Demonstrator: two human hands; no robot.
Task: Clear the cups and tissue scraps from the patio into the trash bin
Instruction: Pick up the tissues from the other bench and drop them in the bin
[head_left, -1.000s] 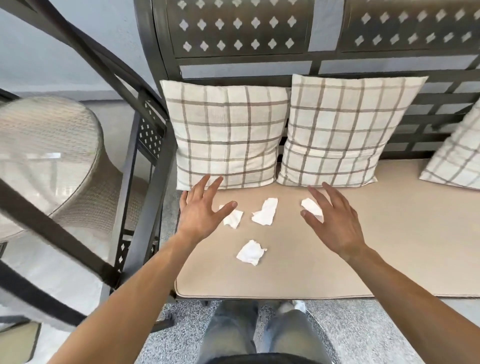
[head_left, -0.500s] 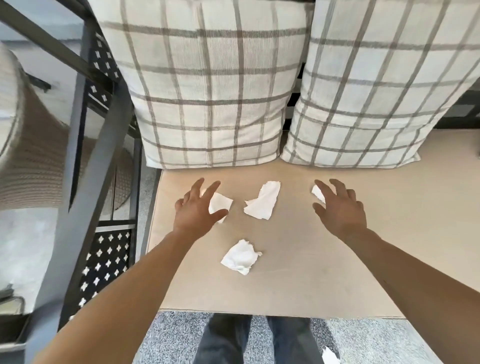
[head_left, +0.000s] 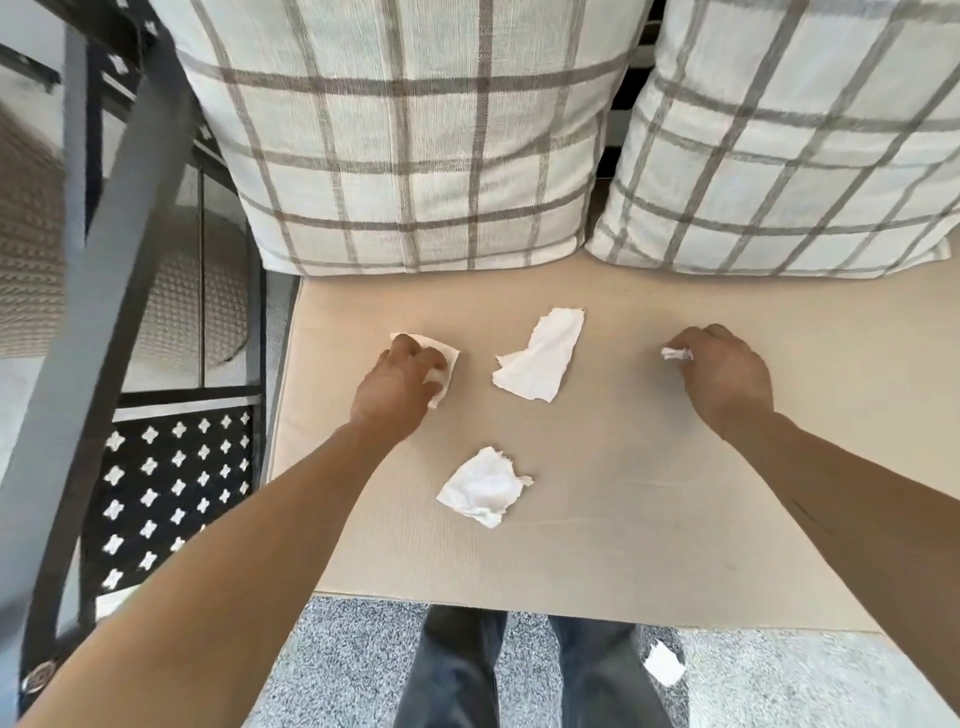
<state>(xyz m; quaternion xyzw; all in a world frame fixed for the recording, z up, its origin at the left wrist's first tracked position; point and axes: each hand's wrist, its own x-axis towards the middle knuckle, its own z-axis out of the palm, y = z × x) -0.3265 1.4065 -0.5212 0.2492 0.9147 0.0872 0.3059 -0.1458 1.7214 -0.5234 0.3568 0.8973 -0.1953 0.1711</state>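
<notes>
Our left hand (head_left: 400, 387) curls its fingers onto a tissue scrap (head_left: 448, 364) on the seat cushion (head_left: 649, 493). Our right hand (head_left: 724, 376) pinches a crumpled scrap (head_left: 677, 354). Between the hands lies a long scrap (head_left: 540, 356); nearer us, a wadded one (head_left: 483, 488). Another scrap (head_left: 664, 670) lies on the floor below our right arm.

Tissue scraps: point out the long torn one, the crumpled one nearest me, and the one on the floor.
Long torn scrap (head_left: 540, 356), head view, its flat middle.
Crumpled scrap (head_left: 482, 487), head view, its creased centre.
Floor scrap (head_left: 664, 663), head view, its middle.
</notes>
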